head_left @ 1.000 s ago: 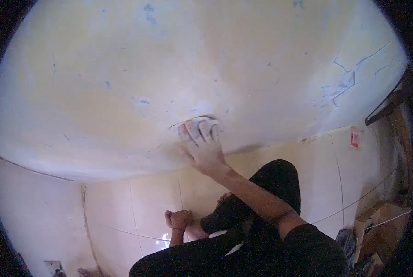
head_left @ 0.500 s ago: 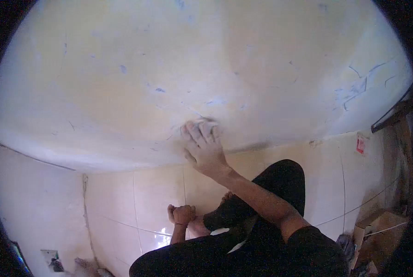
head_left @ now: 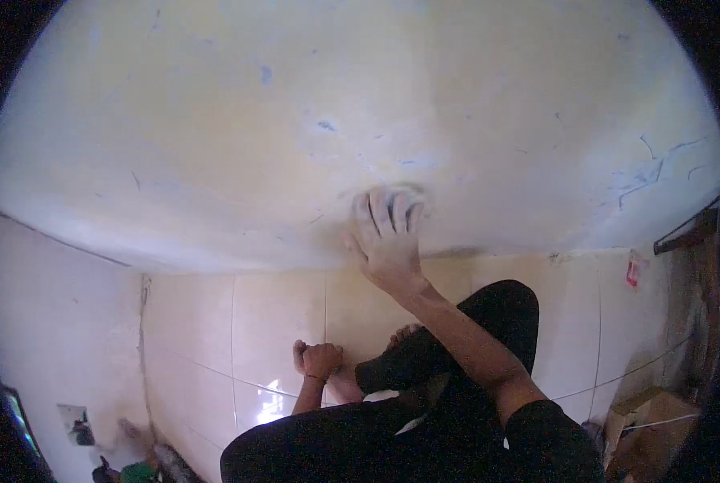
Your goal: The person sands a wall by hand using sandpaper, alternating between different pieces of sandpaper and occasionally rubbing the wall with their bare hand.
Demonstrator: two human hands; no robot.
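Note:
My right hand point(head_left: 388, 229) lies against the pale, scuffed wall point(head_left: 239, 153), its fingers spread and bent a little at the tips. A whitish edge with a dark rim shows around the fingertips; what is pressed under them is too blurred to name. Low over the tiled floor, my left hand point(head_left: 323, 360) is closed, with a thin dark band at the wrist. It appears to be wrapped around my bare foot point(head_left: 299, 356), mostly hidden by the hand. My other foot point(head_left: 403, 335) shows toes just beside the dark trouser leg.
My bent knee point(head_left: 505, 310) comes close to the wall's base. A cardboard box point(head_left: 653, 431) stands on the right, near a dark wooden post point(head_left: 707, 274). A red and white scrap point(head_left: 634, 270) is at the right. On the left side wall is a socket plate point(head_left: 76, 424).
My right hand has shifted to the right along the wall and slightly upward in view. The camera view has moved a little too. My left hand stays at the foot.

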